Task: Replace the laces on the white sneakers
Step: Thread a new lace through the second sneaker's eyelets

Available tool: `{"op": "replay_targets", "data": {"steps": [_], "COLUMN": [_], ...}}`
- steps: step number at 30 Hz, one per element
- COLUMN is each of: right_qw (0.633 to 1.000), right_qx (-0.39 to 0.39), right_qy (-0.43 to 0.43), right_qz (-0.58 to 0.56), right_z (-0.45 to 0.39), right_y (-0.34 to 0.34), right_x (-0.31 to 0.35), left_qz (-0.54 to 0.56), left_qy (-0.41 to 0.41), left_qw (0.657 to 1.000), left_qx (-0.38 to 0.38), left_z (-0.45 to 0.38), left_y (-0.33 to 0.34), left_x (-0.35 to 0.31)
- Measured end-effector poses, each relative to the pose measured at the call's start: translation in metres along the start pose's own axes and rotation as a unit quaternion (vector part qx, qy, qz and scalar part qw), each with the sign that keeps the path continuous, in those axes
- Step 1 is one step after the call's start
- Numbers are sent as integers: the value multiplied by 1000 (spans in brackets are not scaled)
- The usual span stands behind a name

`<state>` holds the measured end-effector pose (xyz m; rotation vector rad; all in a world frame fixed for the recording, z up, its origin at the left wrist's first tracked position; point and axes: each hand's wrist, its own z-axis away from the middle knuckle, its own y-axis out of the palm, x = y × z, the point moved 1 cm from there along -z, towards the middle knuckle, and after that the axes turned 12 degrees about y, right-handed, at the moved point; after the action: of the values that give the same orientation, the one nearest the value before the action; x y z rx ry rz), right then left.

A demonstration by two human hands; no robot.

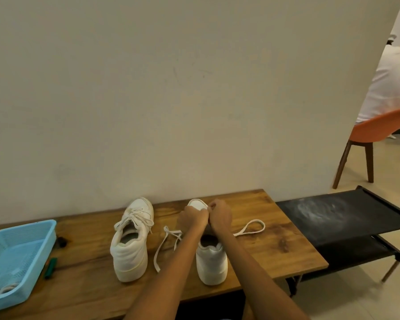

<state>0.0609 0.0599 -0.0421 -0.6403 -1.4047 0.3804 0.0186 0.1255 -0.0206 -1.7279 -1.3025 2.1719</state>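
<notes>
White sneakers on wooden counter, both hands at the right shoe

White, heel-toward-camera, the right sneaker point(210, 257) stands on the wooden counter point(263, 245) at lower centre of the frame. Left hand point(192, 218) and right hand point(220, 215) meet over its front part, touching each other, fingers curled in a pinching grip; the item pinched between them appears to be lace, though the exact hold is hidden by the knuckles. A white lace point(249, 228) runs out from under the right hand and forms a loop on the counter to the right. Another lace end point(164, 245) lies on the counter between the two shoes.

Left sneaker point(131, 241) stands just left of centre, laced, untouched. A blue plastic basket point(19, 255) sits at lower left, with a green marker point(50, 268) beside it. A black fabric stool point(346, 225) adjoins the counter at right; an orange chair point(376, 132) stands beyond it.
</notes>
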Motion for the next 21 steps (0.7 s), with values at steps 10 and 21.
{"op": "replay_targets", "data": {"steps": [10, 21], "right_qw": [1000, 995], "right_qx": [-1, 59], "right_qy": [-2, -78], "right_qz": [-11, -26], "right_z": [-2, 2], "right_y": [7, 6], "right_x": [-11, -13], "left_qz": [-157, 257], "left_qy": [108, -29], "left_qw": [981, 963], "left_qx": [-43, -81], "left_z": [6, 5], "left_y": [7, 0], "left_x": [1, 33]}}
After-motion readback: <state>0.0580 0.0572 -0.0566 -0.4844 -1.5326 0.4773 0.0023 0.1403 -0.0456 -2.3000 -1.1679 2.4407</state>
